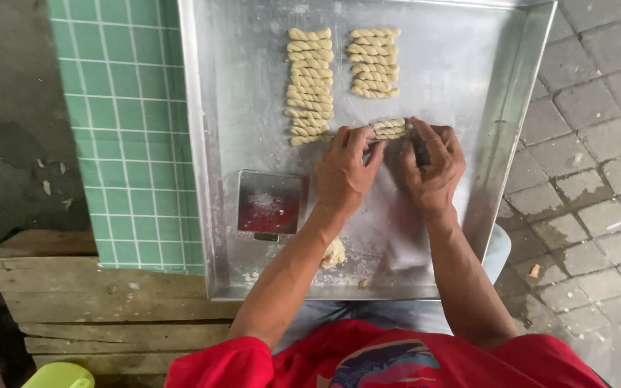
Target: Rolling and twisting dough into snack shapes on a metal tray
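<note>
Head camera looks straight down on a large metal tray (238, 108) dusted with flour, resting across the person's lap. The left hand (344, 172) and the right hand (433, 167) meet at the middle of the tray over one twisted dough piece (388, 128). Both hands are curled, fingertips pinched in on the piece: the left at its left end, the right at its right end and partly over it. How tight each grip is cannot be told, since the fingers hide the contact.

Beyond the hands lie two columns of finished twists. The left column (309, 85) is long and reaches down to the left hand's fingertips; the right column (374, 63) is shorter, and the piece in hand sits just below it, apart from its last twist. A small red box with flour inside (270, 203) sits on the tray just left of the left wrist, and a lump of raw dough (335, 253) lies near the left forearm.

Judged from this, the step is best done with light fingertip pressure, so the spiral ridges are not flattened, and with the piece kept parallel to the rows above and clear of its neighbours, so that the twists do not stick together. Green tiles (131, 129) and grey paving (598, 144) flank the tray.
</note>
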